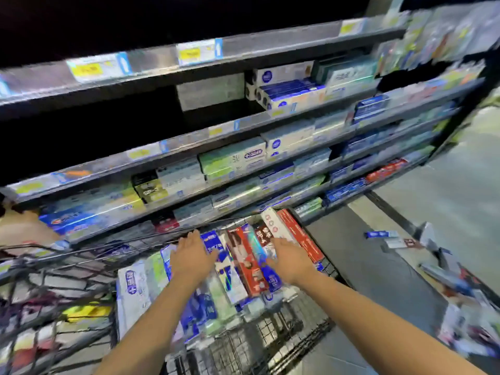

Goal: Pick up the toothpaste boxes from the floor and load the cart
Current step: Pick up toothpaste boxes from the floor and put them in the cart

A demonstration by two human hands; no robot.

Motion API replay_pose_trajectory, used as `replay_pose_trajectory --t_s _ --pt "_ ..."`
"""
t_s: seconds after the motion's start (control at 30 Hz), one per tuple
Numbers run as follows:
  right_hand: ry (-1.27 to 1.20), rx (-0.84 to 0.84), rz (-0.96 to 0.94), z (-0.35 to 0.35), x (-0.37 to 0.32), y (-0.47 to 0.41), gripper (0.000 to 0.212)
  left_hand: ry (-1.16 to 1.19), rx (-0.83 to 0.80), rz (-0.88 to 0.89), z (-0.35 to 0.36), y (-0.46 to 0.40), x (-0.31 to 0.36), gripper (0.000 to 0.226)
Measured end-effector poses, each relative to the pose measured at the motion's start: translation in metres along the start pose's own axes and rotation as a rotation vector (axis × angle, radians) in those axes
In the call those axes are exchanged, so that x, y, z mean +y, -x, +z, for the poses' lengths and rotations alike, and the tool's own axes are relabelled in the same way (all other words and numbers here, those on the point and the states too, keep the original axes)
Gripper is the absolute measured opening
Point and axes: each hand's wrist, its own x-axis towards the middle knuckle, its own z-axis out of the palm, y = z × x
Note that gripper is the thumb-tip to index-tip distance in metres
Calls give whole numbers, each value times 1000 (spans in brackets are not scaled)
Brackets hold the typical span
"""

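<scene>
A wire cart in front of me holds several toothpaste boxes lying side by side, red, blue, white and green. My left hand lies flat, fingers apart, on the blue and white boxes at the left of the pile. Over the boxes at the right of the pile, beside a long red box, my right hand rests with fingers spread. Neither hand grips a box. More toothpaste boxes lie scattered on the floor to the right.
Store shelves stocked with toothpaste boxes rise just behind the cart. A second wire basket with yellow and red goods sits at the left. Grey floor stretches away at the right, and a blurred heap of boxes lies at the right edge.
</scene>
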Motion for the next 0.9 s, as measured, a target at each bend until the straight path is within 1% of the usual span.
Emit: replay_pose_trajectory --t_s 0.1,0.17,0.23,0.37,0.47,0.57,0.7,0.8,0.9 --pt "51 40 80 -17 76 28 42 -97 17 176 9 9 85 78" --pt "38 47 170 -25 131 50 47 -125 15 275 20 18 144 78" --pt "21 57 261 -33 188 76 52 -138 -17 361 35 27 204 81" --pt "-56 69 427 -47 296 135 53 -228 -88 488 73 49 320 83" --pt "-85 95 546 -55 366 178 55 -292 -92 607 107 67 400 83" --pt "-159 110 675 -56 428 221 56 -359 -147 737 138 91 471 83" --pt "-253 111 858 -43 501 259 57 -415 -227 849 176 114 550 82" --pt "-336 99 980 -30 546 271 52 -430 -312 875 206 115 600 82" --pt "-405 75 1054 -19 590 271 49 -480 -380 898 241 102 651 81"
